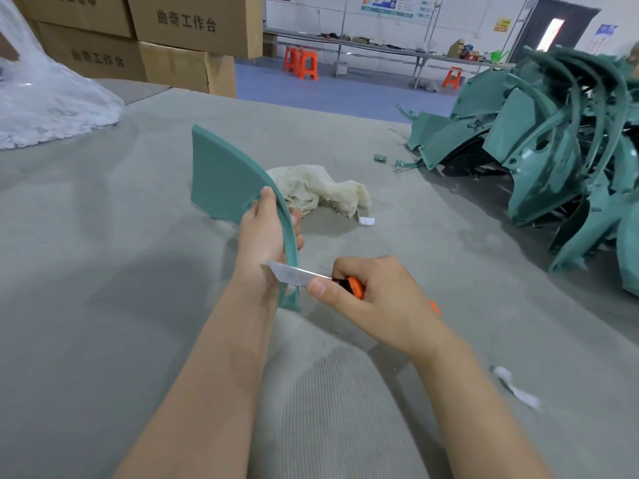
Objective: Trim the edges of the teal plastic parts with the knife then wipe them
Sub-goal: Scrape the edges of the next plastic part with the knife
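- Head view: left hand (262,236) is gripping teal part (221,174), right hand (380,299) is holding knife (304,273) at its edge.
- Trimming is running; the next move is likely needing a steady slice along it.

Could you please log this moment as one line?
step: trimming | left hand: holds teal part | right hand: knife at edge | cloth: untouched

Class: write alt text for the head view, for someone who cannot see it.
A left hand holds a curved teal plastic part while the right hand sets a knife against its edge. A cloth lies behind on the grey table, with more teal parts piled at right.
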Tool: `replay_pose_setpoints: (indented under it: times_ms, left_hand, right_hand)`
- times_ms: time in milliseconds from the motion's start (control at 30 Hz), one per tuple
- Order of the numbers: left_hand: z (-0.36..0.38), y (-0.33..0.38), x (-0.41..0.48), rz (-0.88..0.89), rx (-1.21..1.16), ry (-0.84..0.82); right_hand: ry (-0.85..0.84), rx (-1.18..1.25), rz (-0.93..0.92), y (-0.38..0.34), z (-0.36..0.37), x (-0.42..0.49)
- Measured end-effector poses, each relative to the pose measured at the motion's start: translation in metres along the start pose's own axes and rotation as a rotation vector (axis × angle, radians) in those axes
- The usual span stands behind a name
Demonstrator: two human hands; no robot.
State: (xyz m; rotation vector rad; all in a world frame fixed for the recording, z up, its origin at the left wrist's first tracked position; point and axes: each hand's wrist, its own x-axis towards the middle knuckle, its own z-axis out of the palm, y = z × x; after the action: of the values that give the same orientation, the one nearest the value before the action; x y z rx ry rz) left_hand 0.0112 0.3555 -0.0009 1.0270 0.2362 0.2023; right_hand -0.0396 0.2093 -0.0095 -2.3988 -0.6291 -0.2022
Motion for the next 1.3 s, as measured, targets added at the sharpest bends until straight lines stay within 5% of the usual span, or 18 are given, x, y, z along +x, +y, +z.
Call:
replay_pose_setpoints:
  times_ms: [333, 467, 767, 1000, 1300]
  left_hand:
    - [0.006, -0.007, -0.007, 0.034, 0.065, 0.007]
    - [0.008, -0.008, -0.005, 0.071, 0.152, 0.050]
    - [0.008, -0.014, -0.001, 0.302, 0.339, 0.183]
    - [0.012, -0.017, -0.003, 0.420, 0.469, 0.201]
    - [0.013, -0.018, -0.003, 0.355, 0.411, 0.093]
  right_hand:
    - [0.199, -0.036, 0.182, 0.002, -0.002, 0.004]
    - [0.318, 0.134, 0.210, 0.004, -0.010, 0.004]
    - [-0.045, 0.318, 0.159, -0.006, -0.012, 0.000]
    - [-0.030, 0.233, 0.134, -0.010, -0.007, 0.001]
    - [-0.046, 0.168, 0.083, -0.010, -0.011, 0.001]
